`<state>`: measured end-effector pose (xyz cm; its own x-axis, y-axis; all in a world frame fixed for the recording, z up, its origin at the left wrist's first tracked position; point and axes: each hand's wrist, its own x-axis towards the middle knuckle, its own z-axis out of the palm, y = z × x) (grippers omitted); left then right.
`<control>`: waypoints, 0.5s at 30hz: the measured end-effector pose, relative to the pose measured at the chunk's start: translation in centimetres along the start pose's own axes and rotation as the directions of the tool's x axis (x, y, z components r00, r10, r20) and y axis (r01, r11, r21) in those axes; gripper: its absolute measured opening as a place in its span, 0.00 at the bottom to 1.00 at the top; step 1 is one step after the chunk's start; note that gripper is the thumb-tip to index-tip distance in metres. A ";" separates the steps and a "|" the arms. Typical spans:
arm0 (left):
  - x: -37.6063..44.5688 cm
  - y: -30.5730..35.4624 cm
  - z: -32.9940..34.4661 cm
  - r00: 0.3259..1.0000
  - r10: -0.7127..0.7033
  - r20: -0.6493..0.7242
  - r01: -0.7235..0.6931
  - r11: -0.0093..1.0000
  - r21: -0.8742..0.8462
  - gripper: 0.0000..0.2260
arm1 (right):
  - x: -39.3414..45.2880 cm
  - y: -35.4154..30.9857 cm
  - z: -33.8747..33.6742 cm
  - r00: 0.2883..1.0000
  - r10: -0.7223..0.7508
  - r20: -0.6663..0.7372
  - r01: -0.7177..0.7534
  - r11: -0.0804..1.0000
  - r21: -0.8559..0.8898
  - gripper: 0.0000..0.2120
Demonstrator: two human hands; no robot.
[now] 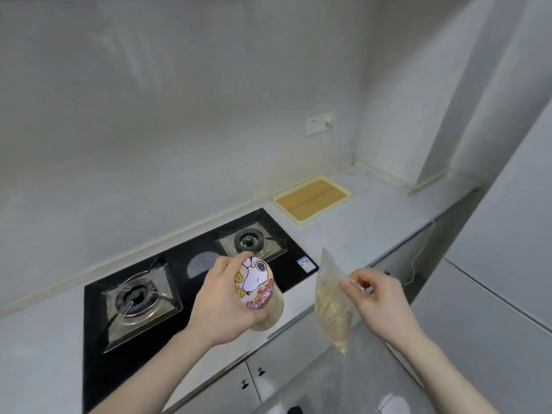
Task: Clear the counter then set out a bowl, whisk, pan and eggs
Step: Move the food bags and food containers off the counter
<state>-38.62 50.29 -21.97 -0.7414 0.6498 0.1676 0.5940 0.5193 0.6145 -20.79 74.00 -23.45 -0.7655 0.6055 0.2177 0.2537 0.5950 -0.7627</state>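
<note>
Though hand-held, cartoon-printed jar (pixel 259 286), tilted.

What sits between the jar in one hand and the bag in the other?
In the head view, nothing: only bare counter edge shows between the cartoon jar and the plastic bag.

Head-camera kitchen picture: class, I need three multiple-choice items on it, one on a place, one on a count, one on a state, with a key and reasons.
1. Where does the wooden board lie?
A. on the hob
B. on the counter right of the hob
C. in a hand

2. How many burners has the hob?
A. one
B. two
C. four

3. How is the clear bag held?
A. pinched near its top, hanging
B. lying flat on the counter
C. tucked under an arm

Key: 1 B, it lies beyond the hob's right edge; 2 B, two rings show; 3 A, the right hand pinches it.
</note>
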 end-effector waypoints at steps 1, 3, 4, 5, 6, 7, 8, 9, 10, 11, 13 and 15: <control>1.5 0.6 0.9 1.000 0.009 0.016 -0.009 1.000 0.003 0.45 | 0.9 0.8 -0.6 1.000 0.015 -0.014 -0.015 1.000 -0.005 0.13; 5.1 1.5 3.1 0.998 0.037 0.045 -0.038 0.999 0.008 0.45 | 3.2 2.6 -1.8 0.999 0.041 -0.031 -0.042 0.999 -0.027 0.12; 6.2 1.7 3.8 0.997 0.037 0.061 -0.037 0.999 0.010 0.44 | 3.9 3.1 -2.1 0.998 0.052 -0.023 -0.052 0.998 -0.029 0.12; 8.4 2.2 5.1 0.996 0.041 0.077 -0.041 0.999 0.000 0.44 | 5.3 4.2 -2.8 0.997 0.067 -0.031 -0.069 0.997 -0.038 0.13; 10.2 2.6 6.1 0.995 0.037 0.095 -0.036 0.999 -0.012 0.45 | 6.5 4.9 -3.3 0.996 0.082 -0.038 -0.084 0.995 -0.055 0.13; 12.0 2.8 7.3 0.993 0.034 0.112 -0.032 0.999 -0.018 0.45 | 7.8 5.8 -3.9 0.995 0.094 -0.046 -0.097 0.993 -0.069 0.14; 13.9 3.0 8.3 0.991 0.030 0.128 -0.026 0.999 -0.033 0.45 | 9.2 6.6 -4.5 0.993 0.109 -0.050 -0.112 0.991 -0.079 0.14; 15.6 3.2 9.3 0.989 0.030 0.147 -0.025 0.999 -0.031 0.45 | 10.5 7.5 -5.0 0.990 0.127 -0.053 -0.132 0.987 -0.091 0.14; 17.6 3.5 10.4 0.985 0.039 0.167 -0.036 0.999 -0.026 0.45 | 12.0 8.4 -5.6 0.989 0.138 -0.053 -0.143 0.984 -0.101 0.13; 19.4 3.7 11.4 0.981 0.044 0.189 -0.042 0.999 -0.012 0.45 | 13.3 9.3 -6.1 0.987 0.148 -0.061 -0.154 0.981 -0.115 0.13; 22.9 4.3 13.5 0.971 0.042 0.237 -0.048 0.999 0.020 0.44 | 15.7 11.1 -7.3 0.981 0.173 -0.085 -0.183 0.975 -0.126 0.13; 25.5 5.1 15.3 0.959 0.035 0.282 -0.051 0.997 0.053 0.44 | 17.4 12.6 -8.3 0.974 0.198 -0.108 -0.211 0.969 -0.132 0.14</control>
<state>-49.76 78.01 -26.31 -0.6024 0.7974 -0.0354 0.6471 0.5138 0.5633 -26.01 96.44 -24.19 -0.6322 0.7643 0.1270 0.4849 0.5181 -0.7045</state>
